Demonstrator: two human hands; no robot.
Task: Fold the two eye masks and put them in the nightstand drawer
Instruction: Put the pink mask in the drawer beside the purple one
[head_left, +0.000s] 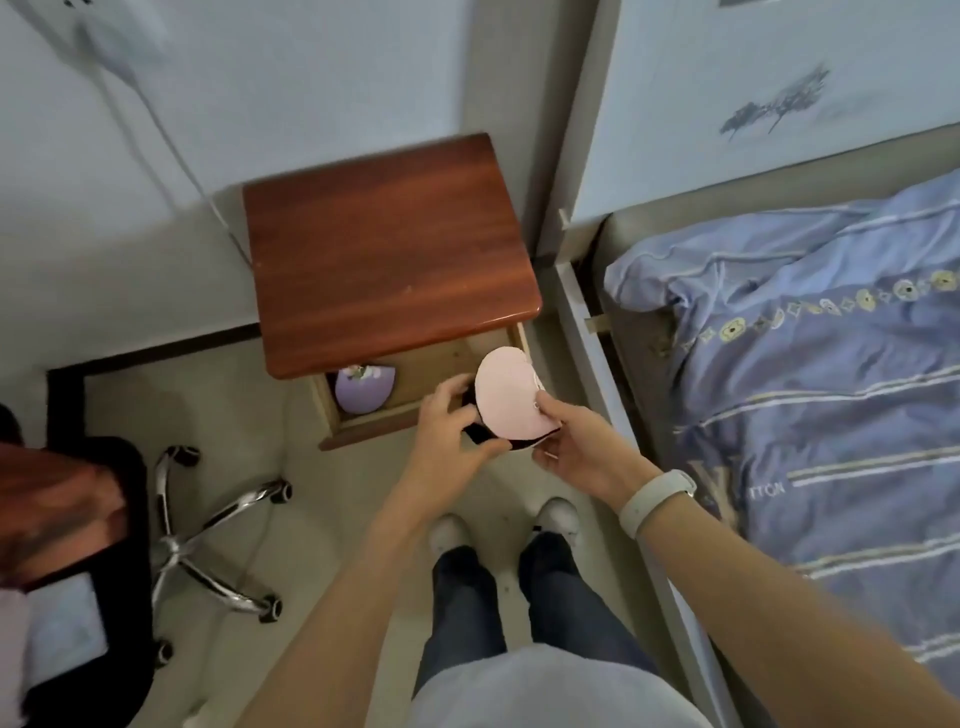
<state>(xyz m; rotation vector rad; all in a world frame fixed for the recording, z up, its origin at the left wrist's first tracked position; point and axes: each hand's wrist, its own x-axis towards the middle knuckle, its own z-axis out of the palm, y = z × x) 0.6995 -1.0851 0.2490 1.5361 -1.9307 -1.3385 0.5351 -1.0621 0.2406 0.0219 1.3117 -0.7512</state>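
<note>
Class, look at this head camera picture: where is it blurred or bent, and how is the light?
Head view: soft, dim, even light, no glare; wide-angle lens bends the bed frame and walls; the edges smear, notably the chair; the pink eye mask and both hands stay fairly sharp.

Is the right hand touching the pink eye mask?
Touching. The head view shows the right hand with its thumb pressed on the pink eye mask face, fingers underneath.

Both forearms are left bare. A white band (655, 501) is worn on the right wrist. Dark blue trousers (470, 613) and white shoes (558, 514) are worn, with a pale grey top (550, 691) above them.
</note>
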